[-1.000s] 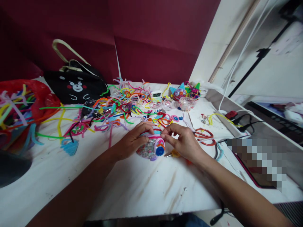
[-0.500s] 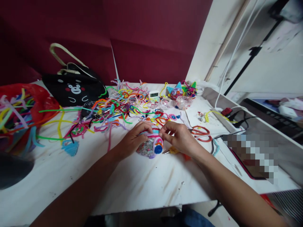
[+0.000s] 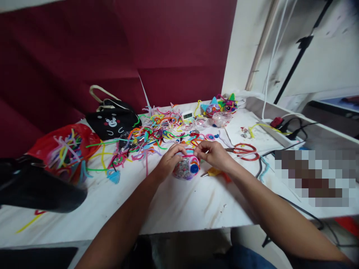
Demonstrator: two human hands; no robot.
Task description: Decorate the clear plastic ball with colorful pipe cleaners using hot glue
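Note:
A clear ball-shaped craft piece [image 3: 181, 171] with glittery filling rests on the table in front of me, trimmed with pink and light-blue pipe cleaners. On its right side sits a coiled pipe-cleaner eye [image 3: 194, 166] with a blue centre. My left hand [image 3: 170, 161] is closed round the upper left of the ball, fingertips on its top band. At the top right, my right hand [image 3: 213, 155] pinches the band's edge; whatever lies between its fingertips is too small to make out. Under that hand lies a yellow tool with a pointed metal tip [image 3: 212, 172], partly hidden.
Orange-handled scissors [image 3: 244, 151] lie right of my hands. Tangled pipe cleaners [image 3: 157, 125] spread behind. A red bag [image 3: 47, 144], a black bag [image 3: 112, 119] and a black container [image 3: 47, 186] stand left. At right are a power strip [image 3: 280, 136] and loose cables.
The camera view has shifted, bringing more of the table's left side into sight. Both hands stay on the ball, with nearly the same grip.

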